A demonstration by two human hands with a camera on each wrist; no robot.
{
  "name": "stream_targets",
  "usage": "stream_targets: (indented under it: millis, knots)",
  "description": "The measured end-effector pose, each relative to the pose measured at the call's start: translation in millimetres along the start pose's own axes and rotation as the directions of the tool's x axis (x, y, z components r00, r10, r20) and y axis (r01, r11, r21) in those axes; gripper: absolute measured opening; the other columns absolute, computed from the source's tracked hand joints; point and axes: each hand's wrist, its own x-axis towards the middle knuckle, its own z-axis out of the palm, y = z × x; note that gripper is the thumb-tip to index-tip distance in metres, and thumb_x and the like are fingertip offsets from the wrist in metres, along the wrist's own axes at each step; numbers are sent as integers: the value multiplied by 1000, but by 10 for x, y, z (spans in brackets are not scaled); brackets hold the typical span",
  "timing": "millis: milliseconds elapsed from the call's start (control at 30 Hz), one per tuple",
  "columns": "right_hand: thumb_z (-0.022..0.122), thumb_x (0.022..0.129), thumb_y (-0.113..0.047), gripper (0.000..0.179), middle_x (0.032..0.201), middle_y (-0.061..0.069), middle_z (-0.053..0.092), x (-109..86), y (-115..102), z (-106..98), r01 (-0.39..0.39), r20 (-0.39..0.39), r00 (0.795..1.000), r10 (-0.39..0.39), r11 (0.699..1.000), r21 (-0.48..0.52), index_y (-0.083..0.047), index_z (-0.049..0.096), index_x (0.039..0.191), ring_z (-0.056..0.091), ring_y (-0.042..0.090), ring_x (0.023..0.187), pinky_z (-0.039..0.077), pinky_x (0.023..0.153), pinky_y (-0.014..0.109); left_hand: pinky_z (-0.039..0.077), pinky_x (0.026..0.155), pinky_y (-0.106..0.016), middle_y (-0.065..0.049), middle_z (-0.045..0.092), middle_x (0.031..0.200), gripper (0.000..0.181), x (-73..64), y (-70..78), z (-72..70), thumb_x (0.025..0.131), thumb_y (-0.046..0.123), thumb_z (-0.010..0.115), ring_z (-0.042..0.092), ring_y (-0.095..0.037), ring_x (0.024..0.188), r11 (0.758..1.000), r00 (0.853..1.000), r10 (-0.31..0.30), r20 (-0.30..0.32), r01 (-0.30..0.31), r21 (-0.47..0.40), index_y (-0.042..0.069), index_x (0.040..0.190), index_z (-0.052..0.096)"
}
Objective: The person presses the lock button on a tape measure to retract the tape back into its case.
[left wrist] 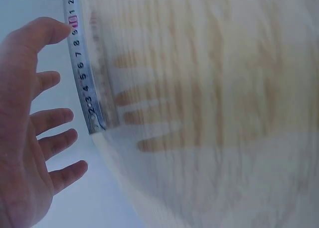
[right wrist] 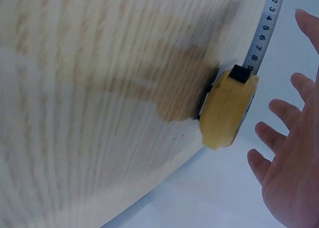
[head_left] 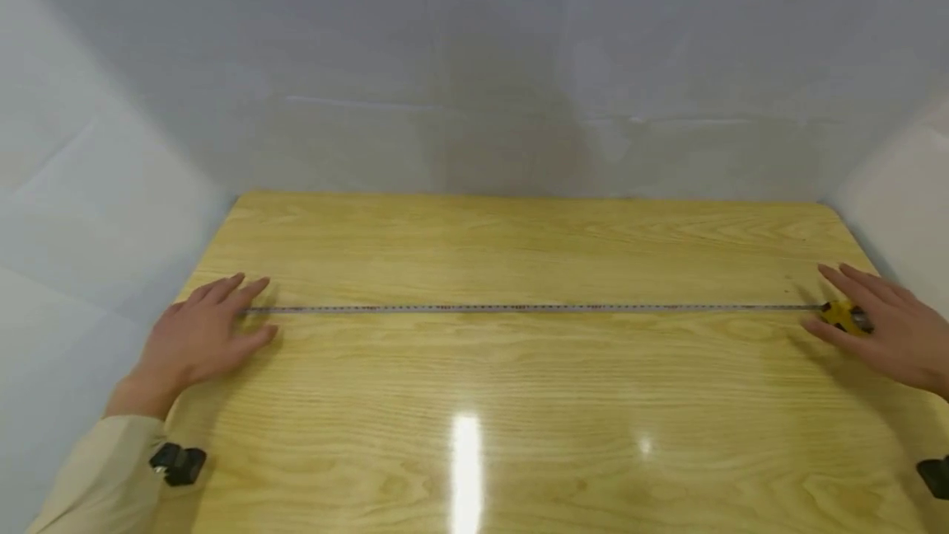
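A yellow and black tape measure lies on the wooden tabletop with its blade [head_left: 519,308] drawn out straight from left to right. Its case [right wrist: 224,113] is at the right, partly covered by my right hand in the head view. My left hand [head_left: 196,332] hovers around the blade's free end, fingers spread. In the left wrist view, the thumb tip [left wrist: 65,31] overlaps the blade's edge near the red 10 mark, while the metal end hook [left wrist: 97,128] sits beyond the fingers. Over the case, my right hand [head_left: 893,332] has loosely spread fingers [right wrist: 269,136] that grip nothing.
The wood-grain tabletop [head_left: 474,386] has rounded far corners. Pale sheeting [head_left: 474,64] rises behind it and along both sides. Each wrist wears a small black camera, such as the one on my left sleeve [head_left: 178,464].
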Motion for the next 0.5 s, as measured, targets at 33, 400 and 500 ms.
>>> stream_targets:
  millis: [33, 400, 500]
  knots:
    - [59, 91, -49, 94, 151, 34, 4, -8, 19, 9, -10, 0, 1000, 10, 1000, 5, -9, 3, 154, 6, 57, 133, 6, 100, 72, 33, 84, -72, -27, 32, 145, 71, -9, -14, -2, 93, 56, 50, 32, -52, 125, 1000, 1000, 0, 5, 0, -1, 10, 146, 38]
    - [61, 91, -46, 94, 149, 37, 3, -87, 186, 77, -67, -2, 998, 67, 997, 39, -2, 4, 152, 10, 63, 126, 14, 90, 76, 36, 79, -70, -29, 37, 140, 58, -101, -178, 33, 95, 43, 52, 37, -52, 119, 1000, 1000, -2, -15, 2, -11, 7, 140, 45]
    - [64, 90, -44, 95, 148, 37, 6, -98, 247, 105, -54, -14, 998, 54, 997, 48, 0, 6, 152, 13, 63, 126, 17, 91, 76, 37, 78, -70, -30, 38, 139, 54, -133, -201, 53, 96, 38, 52, 38, -53, 118, 1000, 1000, -3, -24, 3, -15, 5, 138, 46]
